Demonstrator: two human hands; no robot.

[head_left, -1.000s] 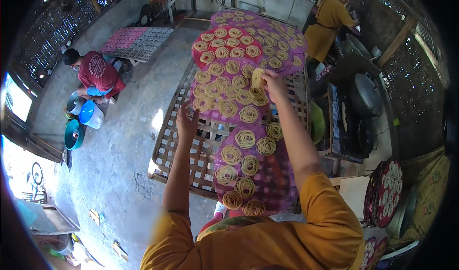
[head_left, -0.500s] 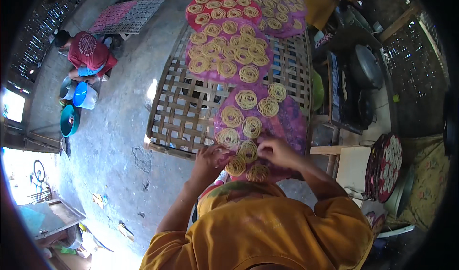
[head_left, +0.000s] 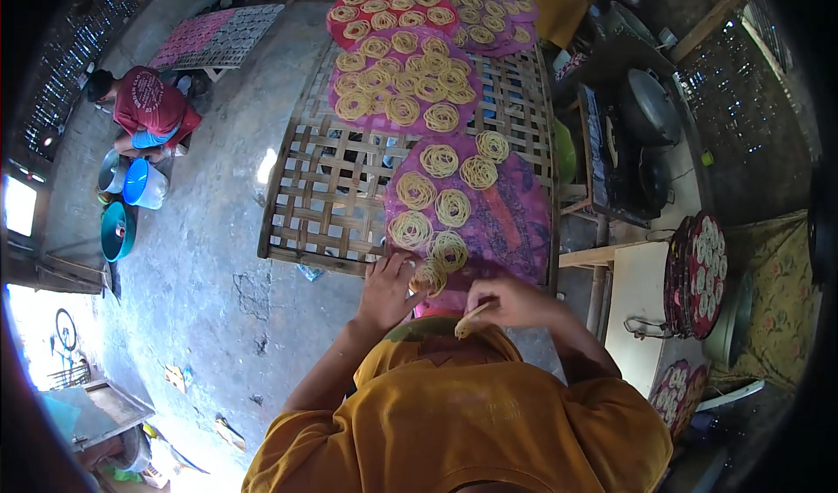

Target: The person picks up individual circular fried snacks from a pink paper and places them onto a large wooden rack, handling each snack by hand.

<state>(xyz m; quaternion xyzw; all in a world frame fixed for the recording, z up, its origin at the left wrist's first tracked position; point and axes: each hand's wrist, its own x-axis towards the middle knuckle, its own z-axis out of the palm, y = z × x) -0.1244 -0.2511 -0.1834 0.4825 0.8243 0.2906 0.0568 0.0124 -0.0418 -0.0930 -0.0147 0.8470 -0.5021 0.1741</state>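
Observation:
Flat round coils of pale-yellow, noodle-like strands lie on a purple patterned sheet [head_left: 519, 222], near my body. Between the fingers and thumb of my right hand [head_left: 509, 303] is one strand coil [head_left: 474, 320], lifted off the sheet and seen nearly edge-on above my lap. My left hand [head_left: 387, 289] is at the sheet's near left corner, thumb and fingers spread at the edge of the nearest coil [head_left: 429, 278]. Another coil [head_left: 449, 251] lies just beyond and overlaps it slightly. Several more continue up the sheet's left side.
A woven bamboo rack [head_left: 319, 200] supports the sheets, including a red one [head_left: 393, 28] farther off. Left, a person in red [head_left: 155, 104] crouches by a blue bucket [head_left: 144, 183]. Right stand a large lidded pot [head_left: 653, 109] and a stack of coil-covered round sheets [head_left: 698, 275].
My right hand has lifted the coil nearest my body off the sheet and drawn it toward me. My left hand has come closer along the sheet's edge. The view has shifted slightly.

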